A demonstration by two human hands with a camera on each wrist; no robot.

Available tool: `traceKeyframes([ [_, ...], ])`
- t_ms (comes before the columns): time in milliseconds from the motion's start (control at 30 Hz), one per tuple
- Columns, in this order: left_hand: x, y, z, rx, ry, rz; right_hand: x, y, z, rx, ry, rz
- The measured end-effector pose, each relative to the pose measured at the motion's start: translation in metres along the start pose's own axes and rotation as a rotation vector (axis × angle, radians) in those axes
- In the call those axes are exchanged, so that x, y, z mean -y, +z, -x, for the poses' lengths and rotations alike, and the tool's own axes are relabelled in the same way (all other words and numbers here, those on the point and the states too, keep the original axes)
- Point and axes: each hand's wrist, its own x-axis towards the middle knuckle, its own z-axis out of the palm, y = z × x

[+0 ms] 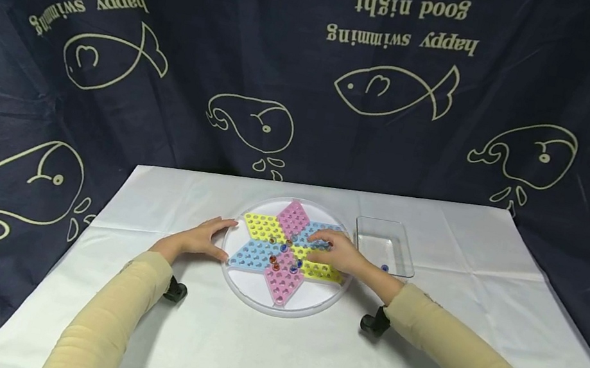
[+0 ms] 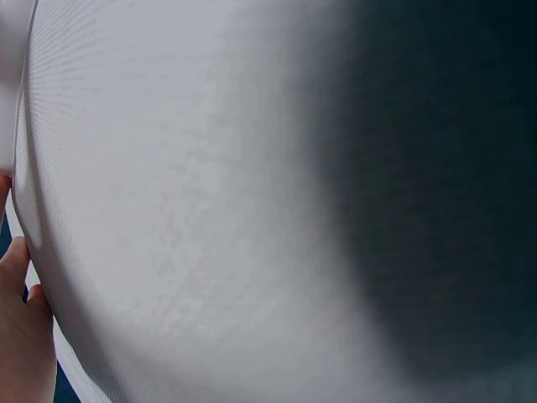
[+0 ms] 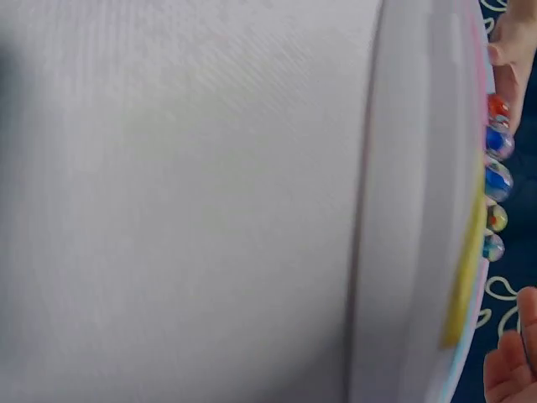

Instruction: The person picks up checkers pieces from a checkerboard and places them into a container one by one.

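A round white Chinese checkers board [image 1: 248, 290] with a pink, yellow and blue star lies on the table. Several glass marbles [image 1: 283, 248] sit around the star's middle; some show blue [image 3: 497, 180], others red [image 3: 498, 107]. My left hand [image 1: 198, 238] is at the board's left rim, thumb and fingers spread and touching the edge. Over the star's right side hovers my right hand [image 1: 340, 253], with index finger and thumb apart above the blue and yellow points. Its palm is hidden in the head view. In the right wrist view, only its fingers [image 3: 508, 369] show.
To the right of the board stands a clear rectangular container [image 1: 383, 244], with a blue marble [image 1: 384, 268] seen at its near edge. A white cloth [image 1: 220, 354] covers the table. Behind it hangs a dark blue curtain [image 1: 298, 165] with fish drawings.
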Motion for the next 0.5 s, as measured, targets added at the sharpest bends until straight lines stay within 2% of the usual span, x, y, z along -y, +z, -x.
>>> traceKeyframes([
  [267, 0.000, 0.001, -0.002, 0.007, -0.003, 0.000, -0.004, 0.017, -0.004, 0.019, 0.028, 0.080],
  [500, 0.000, 0.000, -0.002, 0.004, -0.002, -0.003, -0.007, 0.021, -0.004, 0.055, 0.024, 0.091],
])
